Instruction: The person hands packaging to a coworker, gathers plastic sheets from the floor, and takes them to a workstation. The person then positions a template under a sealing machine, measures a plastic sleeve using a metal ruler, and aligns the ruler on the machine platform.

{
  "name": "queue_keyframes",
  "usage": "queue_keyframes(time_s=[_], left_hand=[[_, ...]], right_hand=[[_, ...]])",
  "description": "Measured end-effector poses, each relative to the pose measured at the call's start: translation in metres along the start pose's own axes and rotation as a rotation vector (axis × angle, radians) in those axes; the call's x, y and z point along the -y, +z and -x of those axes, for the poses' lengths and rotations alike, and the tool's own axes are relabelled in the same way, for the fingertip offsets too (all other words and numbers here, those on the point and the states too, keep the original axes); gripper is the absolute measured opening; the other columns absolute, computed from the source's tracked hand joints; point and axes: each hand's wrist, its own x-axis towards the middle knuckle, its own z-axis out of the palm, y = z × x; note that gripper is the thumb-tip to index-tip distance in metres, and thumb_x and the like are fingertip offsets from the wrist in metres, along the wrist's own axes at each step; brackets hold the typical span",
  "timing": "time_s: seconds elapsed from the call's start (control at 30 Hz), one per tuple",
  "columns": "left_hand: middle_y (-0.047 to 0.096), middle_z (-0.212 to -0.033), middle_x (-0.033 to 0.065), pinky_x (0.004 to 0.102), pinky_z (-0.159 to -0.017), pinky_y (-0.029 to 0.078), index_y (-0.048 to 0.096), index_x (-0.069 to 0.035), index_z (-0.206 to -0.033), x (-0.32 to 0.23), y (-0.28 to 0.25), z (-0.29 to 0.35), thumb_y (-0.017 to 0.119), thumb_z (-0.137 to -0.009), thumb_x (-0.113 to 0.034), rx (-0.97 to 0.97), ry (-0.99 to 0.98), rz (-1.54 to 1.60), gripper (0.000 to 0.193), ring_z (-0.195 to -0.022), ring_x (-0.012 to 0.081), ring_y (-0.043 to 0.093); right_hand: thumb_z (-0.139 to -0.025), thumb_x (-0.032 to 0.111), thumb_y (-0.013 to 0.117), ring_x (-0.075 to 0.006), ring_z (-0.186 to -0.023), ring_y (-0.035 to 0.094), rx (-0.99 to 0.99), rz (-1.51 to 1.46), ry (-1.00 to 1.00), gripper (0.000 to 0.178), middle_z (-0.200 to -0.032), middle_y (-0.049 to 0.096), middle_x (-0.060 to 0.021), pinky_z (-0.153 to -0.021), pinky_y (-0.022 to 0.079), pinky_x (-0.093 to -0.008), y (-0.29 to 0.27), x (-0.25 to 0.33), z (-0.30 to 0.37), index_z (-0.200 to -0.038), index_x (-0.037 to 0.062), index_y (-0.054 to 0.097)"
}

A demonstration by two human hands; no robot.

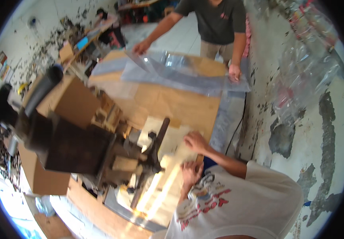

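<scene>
My right hand point(195, 142) rests palm down, fingers loosely bent and apart, at the edge of a cream board point(174, 139) on the work table. Nearer to me, my left hand point(191, 172) is curled closed in front of my white shirt; blur hides what its fingers hold, if anything. Both hands are beside a dark metal press point(80, 149) with a horizontal bar point(164, 133) and a clamp-like part. Bright streaks of light lie on the pale surface between the press and my left hand.
Across the brown-covered table point(172, 101), another person point(215, 24) holds a clear plastic sheet point(172, 73) with both hands. Cardboard boxes point(70, 99) stand behind the press. A peeling wall point(291, 139) runs along the right, with plastic wrap point(299, 75) beside it. A black cable point(237, 127) hangs near the table edge.
</scene>
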Motion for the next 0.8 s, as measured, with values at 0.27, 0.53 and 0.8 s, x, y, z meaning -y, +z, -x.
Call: queue_keyframes(time_s=[0.27, 0.53, 0.8], left_hand=[[0.064, -0.082, 0.0044, 0.0396, -0.080, 0.037, 0.071, -0.012, -0.087, -0.002, -0.004, -0.010, 0.069, -0.084, -0.027, 0.014, -0.043, 0.023, 0.016, -0.084, 0.0251, 0.057], [0.065, -0.085, 0.0036, 0.0399, -0.081, 0.035, 0.071, -0.012, -0.087, 0.000, -0.003, 0.000, 0.068, -0.084, -0.029, 0.034, -0.102, 0.039, 0.017, -0.086, 0.0245, 0.056], [0.061, -0.080, 0.0030, 0.0397, -0.079, 0.036, 0.071, -0.013, -0.083, -0.007, -0.005, -0.011, 0.071, -0.082, -0.027, 0.014, -0.065, 0.016, 0.014, -0.082, 0.0246, 0.055]], right_hand=[[-0.081, 0.011, 0.066, -0.0296, -0.085, 0.057, 0.012, -0.062, 0.071, 0.011, -0.086, 0.061, -0.0080, -0.080, 0.042, -0.0424, -0.003, 0.000, -0.001, -0.092, 0.0104, 0.062], [-0.082, 0.007, 0.067, -0.0290, -0.086, 0.061, -0.079, -0.164, 0.128, 0.013, -0.088, 0.063, -0.0084, -0.077, 0.047, -0.0405, -0.032, -0.018, -0.025, -0.094, 0.0085, 0.062], [-0.085, 0.036, 0.070, -0.0355, -0.108, 0.058, 0.040, 0.325, 0.417, 0.043, -0.111, 0.063, -0.0159, -0.092, 0.047, -0.0448, -0.097, -0.179, -0.044, -0.115, 0.0060, 0.062]])
